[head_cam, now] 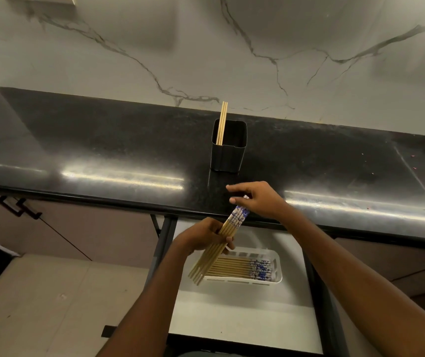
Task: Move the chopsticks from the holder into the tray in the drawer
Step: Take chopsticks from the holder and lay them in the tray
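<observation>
Several chopsticks (207, 262), clamped in the left hand (203, 237), slanted above the tray (278, 275) in the drawer (232, 313); the right hand (262, 202) met their painted ends, grip unclear. Splayed tips could snag the tray rim and scatter.

No word, label, brand or number is legible; the blue marks on the chopsticks (237, 216) are too blurred to read

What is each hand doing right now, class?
Left hand: grips the chopsticks mid-length.
Right hand: pinches their patterned top ends.
</observation>
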